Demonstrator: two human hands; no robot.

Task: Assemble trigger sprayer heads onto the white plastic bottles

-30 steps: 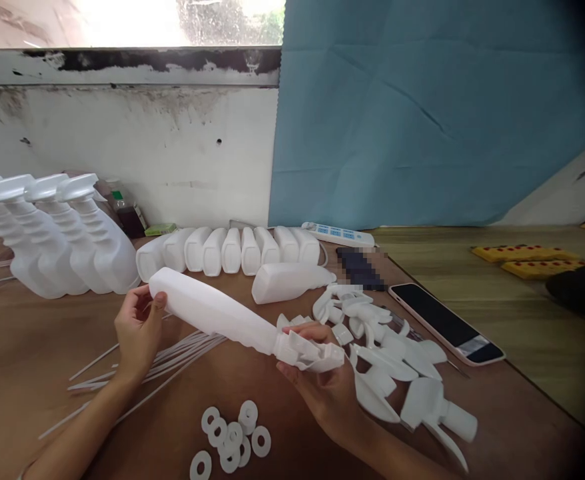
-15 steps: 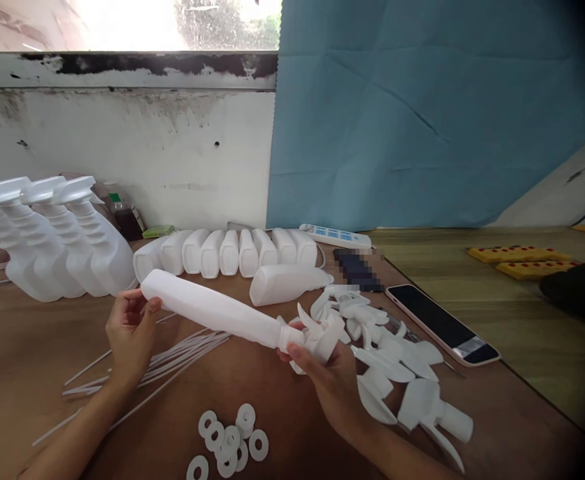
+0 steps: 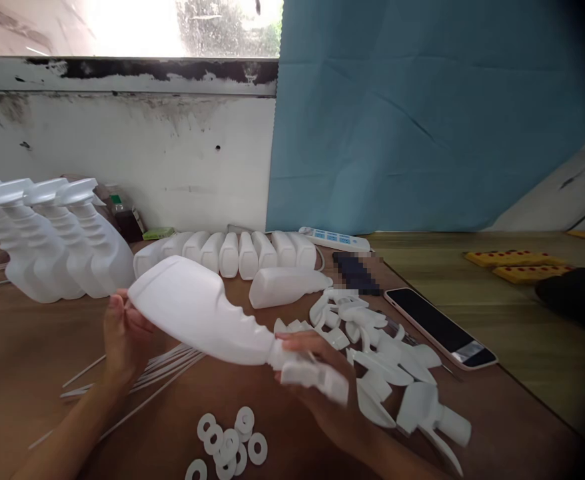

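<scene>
While my left hand (image 3: pixel 128 333) grips its base and my right hand (image 3: pixel 333 413) its white plastic trigger head (image 3: pixel 315 378), a curved white plastic bottle (image 3: pixel 192 310) hangs tilted above the brown table (image 3: pixel 160 440), liable to slip should either grip slacken.

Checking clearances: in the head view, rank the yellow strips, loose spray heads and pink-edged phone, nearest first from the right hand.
1. Loose spray heads: just right of the right hand.
2. Pink-edged phone: farther right, near the table's edge.
3. Yellow strips: farthest right, beyond the table.
</scene>
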